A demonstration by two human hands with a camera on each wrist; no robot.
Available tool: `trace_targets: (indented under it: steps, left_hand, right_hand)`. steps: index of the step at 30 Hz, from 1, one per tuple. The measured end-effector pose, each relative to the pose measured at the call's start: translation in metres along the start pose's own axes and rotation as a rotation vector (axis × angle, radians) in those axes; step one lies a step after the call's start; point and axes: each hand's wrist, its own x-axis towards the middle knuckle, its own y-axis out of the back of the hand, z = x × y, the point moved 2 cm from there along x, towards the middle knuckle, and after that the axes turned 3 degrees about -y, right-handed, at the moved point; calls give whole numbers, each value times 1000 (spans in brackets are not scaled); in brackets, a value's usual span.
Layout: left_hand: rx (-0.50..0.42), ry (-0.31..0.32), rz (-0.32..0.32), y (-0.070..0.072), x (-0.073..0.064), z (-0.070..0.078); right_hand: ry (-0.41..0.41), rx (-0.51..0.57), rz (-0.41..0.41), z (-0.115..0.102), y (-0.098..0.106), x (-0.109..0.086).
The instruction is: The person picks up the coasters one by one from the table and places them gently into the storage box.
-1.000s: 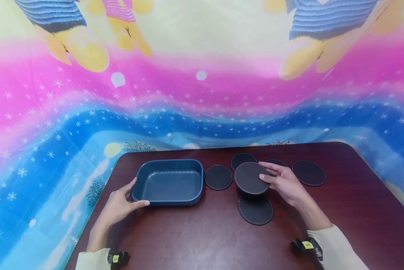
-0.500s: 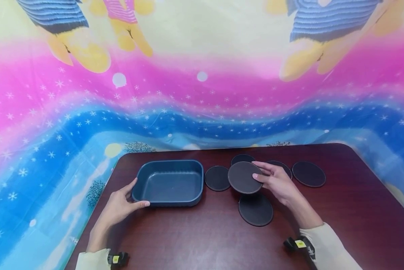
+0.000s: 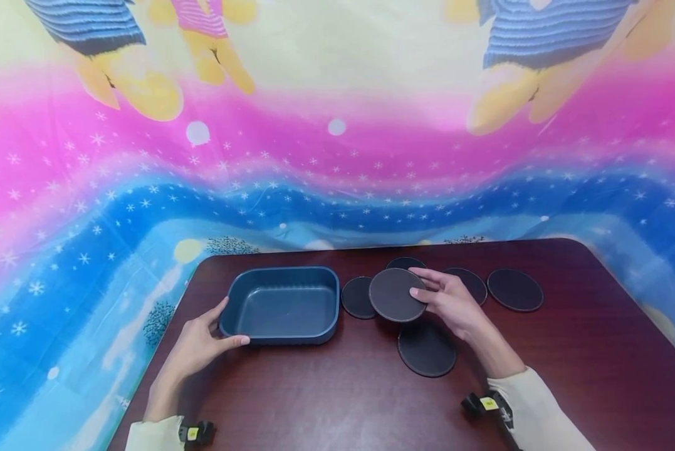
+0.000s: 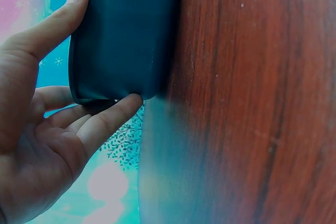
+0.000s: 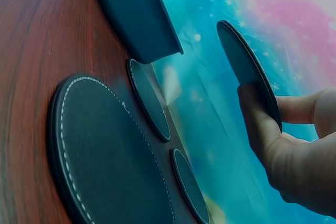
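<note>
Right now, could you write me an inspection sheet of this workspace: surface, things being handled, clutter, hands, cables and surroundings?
Surface: glossy reddish-brown wood-grain table.
Things handled: dark blue-green rectangular container; one round stitched-edge coaster, held above the table; five more coasters lying flat.
Clutter: nothing seen.
Hands: left hand grips the container's left end; right hand pinches the raised coaster's edge.
Cables: nothing seen.
Surroundings: snowflake-patterned pink-and-blue backdrop behind the table.

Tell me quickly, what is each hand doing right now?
Left hand: holding the left end of the blue box.
Right hand: pinching a round coaster, held up off the table.
</note>
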Motion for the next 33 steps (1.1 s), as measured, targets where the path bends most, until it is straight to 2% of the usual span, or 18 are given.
trace_targets:
  steps: [14, 26, 33]
  left_hand:
    - [-5, 12, -13, -5, 3, 0]
    - [1, 2, -9, 2, 2, 4]
    - [-5, 7, -8, 1, 1, 2]
  right_hand:
    - [-4, 5, -33, 5, -16, 12]
    - [0, 45, -50, -9, -25, 19]
    - [-9, 56, -46, -7, -27, 20]
